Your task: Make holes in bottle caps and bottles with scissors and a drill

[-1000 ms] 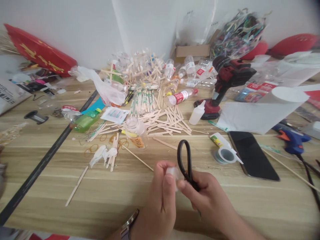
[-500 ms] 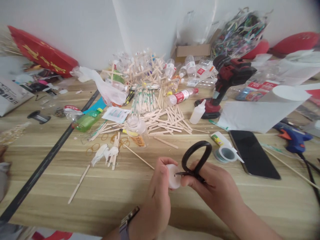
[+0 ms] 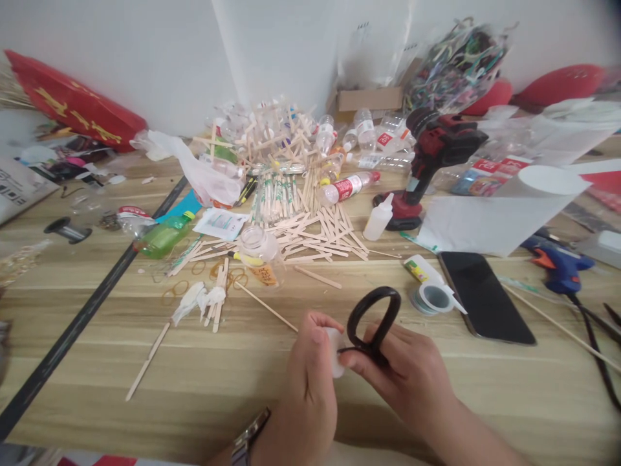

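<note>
My left hand is closed around a small white round plastic cap, gripping it between thumb and fingers. In my right hand is a pair of scissors with black loop handles; one loop stands up above my fingers. The pointed blade meets the face of the cap, where my right thumb also sits close. How far the tip goes in is hidden. Just beyond my left hand lies a thin wooden stick, and a clear plastic jar stands farther back.
Wooden craft sticks lie heaped behind the jar, with plastic bottles around them. To the right are a tape roll, a phone, a cordless drill and a blue glue gun. A small squeeze bottle stands by the drill.
The cap has turned, so its face now points more to the right and shows less. The scissor handle has dropped slightly, and the whole view has shifted a little.
</note>
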The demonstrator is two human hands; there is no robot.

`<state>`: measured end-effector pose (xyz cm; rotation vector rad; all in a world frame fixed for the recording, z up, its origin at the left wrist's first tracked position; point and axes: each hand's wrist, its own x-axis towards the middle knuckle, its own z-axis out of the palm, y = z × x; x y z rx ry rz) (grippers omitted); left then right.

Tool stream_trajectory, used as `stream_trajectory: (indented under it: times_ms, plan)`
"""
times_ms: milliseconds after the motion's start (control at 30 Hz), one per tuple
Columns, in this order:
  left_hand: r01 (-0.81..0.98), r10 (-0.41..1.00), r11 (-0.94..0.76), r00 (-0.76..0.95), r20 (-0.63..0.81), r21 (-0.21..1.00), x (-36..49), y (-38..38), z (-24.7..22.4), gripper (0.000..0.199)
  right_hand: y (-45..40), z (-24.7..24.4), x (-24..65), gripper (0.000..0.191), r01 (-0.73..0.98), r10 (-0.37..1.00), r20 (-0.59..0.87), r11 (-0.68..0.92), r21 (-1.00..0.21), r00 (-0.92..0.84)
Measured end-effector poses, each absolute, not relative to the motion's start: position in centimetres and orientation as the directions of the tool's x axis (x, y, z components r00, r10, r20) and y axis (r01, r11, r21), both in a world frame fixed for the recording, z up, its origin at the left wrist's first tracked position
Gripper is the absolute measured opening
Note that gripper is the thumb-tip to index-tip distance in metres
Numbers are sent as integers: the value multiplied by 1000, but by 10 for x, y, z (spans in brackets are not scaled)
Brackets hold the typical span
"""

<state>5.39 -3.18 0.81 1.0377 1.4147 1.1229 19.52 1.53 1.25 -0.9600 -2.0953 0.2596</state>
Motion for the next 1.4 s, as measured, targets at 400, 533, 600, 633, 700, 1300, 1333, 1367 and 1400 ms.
stream_trajectory:
  times_ms: [400, 533, 600, 633, 700, 1300, 1333, 1367, 1400]
  plan:
    - [69, 985, 162, -76, -157, 984, 56, -38, 25, 47, 11, 13, 195, 61, 193, 891, 156, 258, -947, -426]
    - [89, 982, 165, -109, -155, 982, 51, -37, 17, 46, 10, 11, 202, 62, 239, 905, 195, 299, -924, -379]
    - [39, 980, 176, -104, -171, 984, 48, -36, 10, 44, 10, 9, 205, 58, 339, 925, 227, 328, -882, -305]
    - [-6, 979, 178, -98, -178, 984, 48, -36, 7, 44, 10, 9, 205, 56, 384, 926, 255, 351, -854, -278]
    - [-109, 978, 178, -87, -188, 978, 48, -36, 0, 46, 12, 11, 204, 53, 451, 902, 332, 426, -784, -276]
    - [193, 998, -58, 14, 57, 980, 48, -39, 5, 39, 3, 13, 189, 54, 442, 911, 278, 394, -806, -305]
    - [221, 995, -99, 29, 95, 970, 47, -38, 5, 37, 3, 13, 187, 54, 392, 927, 193, 316, -864, -321]
    - [246, 991, -135, 43, 129, 960, 46, -38, 4, 36, 3, 14, 186, 56, 336, 932, 117, 238, -911, -343]
    - [267, 987, -163, 53, 155, 950, 46, -37, 4, 34, 4, 14, 186, 58, 278, 926, 53, 166, -946, -373]
